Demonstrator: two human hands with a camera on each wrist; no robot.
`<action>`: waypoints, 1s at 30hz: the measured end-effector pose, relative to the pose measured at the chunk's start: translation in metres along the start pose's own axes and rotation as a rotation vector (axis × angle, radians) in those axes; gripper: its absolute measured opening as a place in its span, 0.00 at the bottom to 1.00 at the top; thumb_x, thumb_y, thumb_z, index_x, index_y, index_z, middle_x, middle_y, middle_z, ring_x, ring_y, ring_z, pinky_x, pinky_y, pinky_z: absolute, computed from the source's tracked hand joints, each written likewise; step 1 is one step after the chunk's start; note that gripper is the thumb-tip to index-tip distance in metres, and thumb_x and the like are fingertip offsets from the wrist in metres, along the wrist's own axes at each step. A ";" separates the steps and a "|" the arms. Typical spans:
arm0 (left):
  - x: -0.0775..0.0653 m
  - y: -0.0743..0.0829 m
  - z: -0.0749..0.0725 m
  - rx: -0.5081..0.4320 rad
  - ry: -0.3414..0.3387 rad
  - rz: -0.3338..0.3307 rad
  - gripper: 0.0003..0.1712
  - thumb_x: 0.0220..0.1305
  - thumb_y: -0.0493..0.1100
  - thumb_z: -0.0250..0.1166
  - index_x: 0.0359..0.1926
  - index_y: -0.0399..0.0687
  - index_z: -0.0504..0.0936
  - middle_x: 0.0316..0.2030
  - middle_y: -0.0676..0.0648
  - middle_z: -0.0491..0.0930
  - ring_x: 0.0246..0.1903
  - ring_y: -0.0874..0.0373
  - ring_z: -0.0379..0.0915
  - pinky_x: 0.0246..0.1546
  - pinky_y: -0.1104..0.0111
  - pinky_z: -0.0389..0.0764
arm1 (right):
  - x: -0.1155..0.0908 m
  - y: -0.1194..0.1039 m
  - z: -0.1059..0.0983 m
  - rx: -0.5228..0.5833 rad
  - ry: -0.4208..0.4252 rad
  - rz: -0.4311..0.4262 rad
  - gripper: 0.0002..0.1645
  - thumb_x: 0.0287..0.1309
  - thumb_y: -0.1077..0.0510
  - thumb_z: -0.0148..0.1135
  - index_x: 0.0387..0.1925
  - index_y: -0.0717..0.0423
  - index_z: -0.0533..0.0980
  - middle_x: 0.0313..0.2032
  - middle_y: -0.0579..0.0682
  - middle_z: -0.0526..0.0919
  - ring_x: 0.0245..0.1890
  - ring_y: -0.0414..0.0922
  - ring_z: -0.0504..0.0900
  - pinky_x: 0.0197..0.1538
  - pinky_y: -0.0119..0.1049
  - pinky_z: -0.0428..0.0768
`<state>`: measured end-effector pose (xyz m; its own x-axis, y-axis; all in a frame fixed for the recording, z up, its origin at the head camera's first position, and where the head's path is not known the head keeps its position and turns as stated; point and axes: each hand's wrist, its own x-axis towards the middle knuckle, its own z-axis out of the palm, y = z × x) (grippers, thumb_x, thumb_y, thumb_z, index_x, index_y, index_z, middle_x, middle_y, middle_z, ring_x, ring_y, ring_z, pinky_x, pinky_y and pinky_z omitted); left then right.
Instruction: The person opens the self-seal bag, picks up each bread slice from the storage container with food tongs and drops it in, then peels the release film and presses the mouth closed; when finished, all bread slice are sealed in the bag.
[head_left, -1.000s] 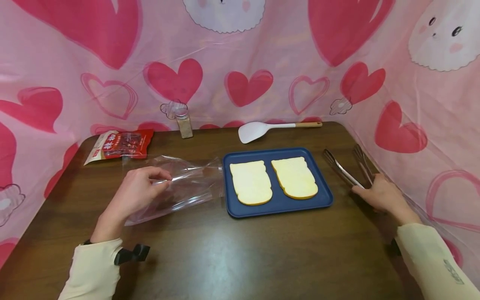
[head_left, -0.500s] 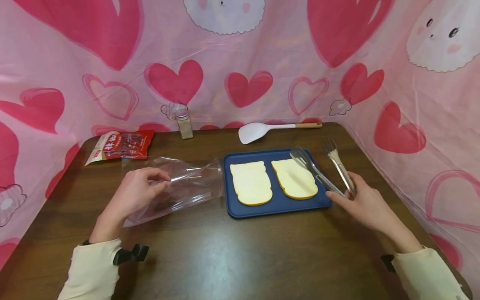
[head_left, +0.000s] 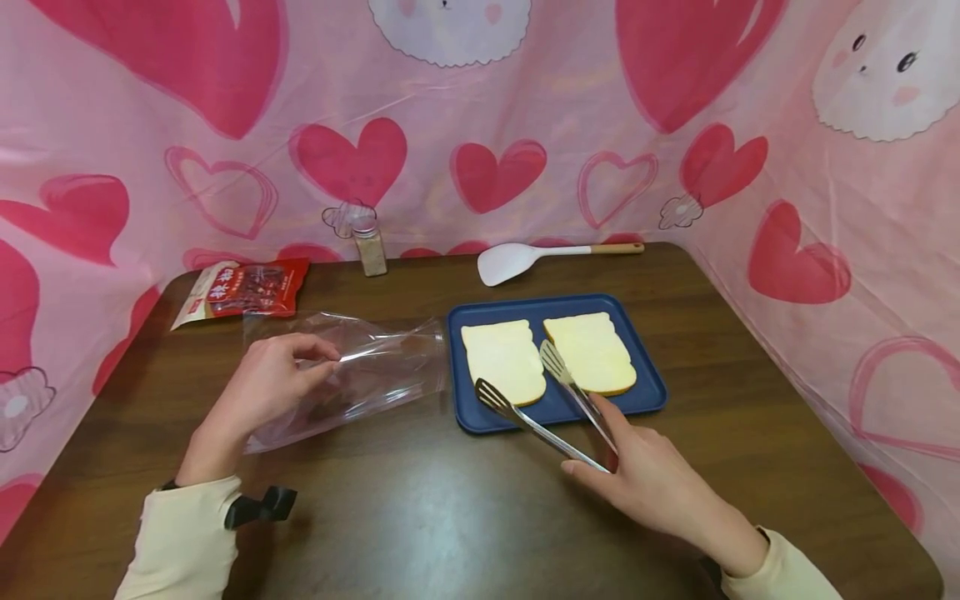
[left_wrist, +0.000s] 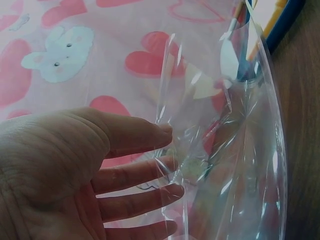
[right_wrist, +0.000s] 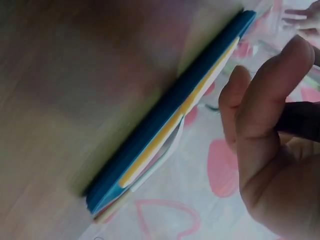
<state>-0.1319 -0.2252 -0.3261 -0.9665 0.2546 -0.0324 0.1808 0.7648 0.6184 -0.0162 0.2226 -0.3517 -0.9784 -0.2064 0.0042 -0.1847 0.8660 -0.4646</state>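
My right hand (head_left: 651, 477) holds metal tongs (head_left: 545, 432) by their handle end, the two arms spread apart. The slotted tips are over the left bread slice (head_left: 501, 358) and near the left edge of the right bread slice (head_left: 592, 354). Both slices lie flat on a blue tray (head_left: 558, 410). On the left, my left hand (head_left: 277, 379) is over a clear plastic bag (head_left: 382, 375). In the left wrist view its fingers are fairly straight, the fingertips at the edge of the plastic with a gap between thumb and forefinger.
A red and white food packet (head_left: 251, 287) lies at the back left, beside an upright seasoning jar (head_left: 370, 252). Behind the tray is a white spatula (head_left: 506, 264) with a wooden handle. Pink patterned cloth (head_left: 427, 108) hangs along the back and right of the table.
The right hand has lifted the tongs from the table's right side and carried them left over the tray and bread. The left hand and plastic bag have hardly moved.
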 end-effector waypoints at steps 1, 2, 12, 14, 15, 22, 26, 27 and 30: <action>0.000 0.000 0.000 0.001 0.000 0.000 0.13 0.71 0.42 0.70 0.53 0.44 0.89 0.50 0.38 0.88 0.45 0.47 0.81 0.42 0.66 0.83 | 0.000 -0.003 0.002 -0.009 -0.004 0.012 0.57 0.58 0.32 0.74 0.74 0.62 0.64 0.19 0.38 0.69 0.20 0.33 0.68 0.26 0.32 0.69; 0.000 0.001 0.000 0.003 0.000 0.001 0.13 0.71 0.42 0.70 0.53 0.44 0.89 0.50 0.38 0.88 0.45 0.47 0.81 0.42 0.65 0.83 | 0.001 -0.005 0.003 -0.015 -0.010 0.027 0.57 0.58 0.32 0.74 0.74 0.63 0.63 0.19 0.39 0.69 0.21 0.35 0.69 0.27 0.33 0.70; 0.001 0.002 0.000 0.005 0.000 -0.004 0.13 0.71 0.44 0.71 0.52 0.44 0.89 0.49 0.38 0.88 0.45 0.45 0.82 0.40 0.66 0.84 | 0.009 -0.018 0.019 -0.115 -0.023 0.093 0.54 0.59 0.36 0.75 0.72 0.65 0.64 0.34 0.57 0.87 0.33 0.53 0.88 0.37 0.53 0.87; 0.001 0.002 0.000 0.005 -0.002 -0.010 0.13 0.71 0.44 0.71 0.52 0.45 0.89 0.49 0.39 0.88 0.43 0.47 0.80 0.39 0.66 0.82 | 0.011 -0.017 0.019 -0.128 -0.033 0.088 0.54 0.60 0.37 0.75 0.72 0.66 0.63 0.32 0.56 0.86 0.32 0.52 0.88 0.36 0.52 0.87; 0.001 0.002 0.000 0.003 -0.003 -0.011 0.13 0.71 0.44 0.71 0.52 0.45 0.89 0.49 0.39 0.88 0.42 0.48 0.78 0.39 0.66 0.81 | 0.012 -0.017 0.019 -0.129 -0.047 0.090 0.54 0.60 0.37 0.74 0.73 0.65 0.63 0.32 0.55 0.85 0.32 0.51 0.87 0.35 0.51 0.86; 0.001 0.002 0.000 -0.005 -0.019 -0.015 0.13 0.71 0.44 0.71 0.52 0.45 0.89 0.48 0.39 0.88 0.40 0.49 0.76 0.38 0.66 0.81 | 0.015 -0.010 0.006 -0.130 -0.126 0.151 0.54 0.61 0.35 0.73 0.75 0.62 0.62 0.38 0.55 0.86 0.35 0.50 0.86 0.38 0.53 0.87; 0.001 0.002 0.000 -0.003 -0.021 -0.011 0.13 0.71 0.44 0.71 0.52 0.45 0.89 0.48 0.39 0.88 0.40 0.50 0.77 0.38 0.66 0.81 | 0.015 -0.010 0.007 -0.135 -0.105 0.147 0.57 0.58 0.30 0.73 0.74 0.63 0.64 0.39 0.56 0.87 0.36 0.51 0.87 0.39 0.54 0.86; 0.001 0.002 0.001 -0.002 -0.019 -0.009 0.13 0.71 0.44 0.71 0.52 0.45 0.89 0.48 0.40 0.88 0.40 0.49 0.77 0.39 0.66 0.81 | 0.016 -0.011 0.009 -0.134 -0.102 0.146 0.59 0.58 0.29 0.72 0.74 0.63 0.63 0.38 0.56 0.87 0.36 0.51 0.87 0.38 0.54 0.86; 0.001 0.002 0.002 -0.003 -0.013 -0.004 0.12 0.70 0.44 0.71 0.52 0.46 0.89 0.48 0.40 0.88 0.41 0.49 0.78 0.40 0.65 0.81 | 0.018 -0.013 0.015 -0.132 -0.093 0.139 0.58 0.59 0.28 0.70 0.74 0.64 0.63 0.33 0.53 0.85 0.33 0.50 0.85 0.34 0.52 0.84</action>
<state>-0.1316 -0.2221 -0.3263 -0.9647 0.2594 -0.0451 0.1765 0.7642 0.6204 -0.0302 0.2007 -0.3585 -0.9838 -0.1165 -0.1359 -0.0651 0.9401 -0.3345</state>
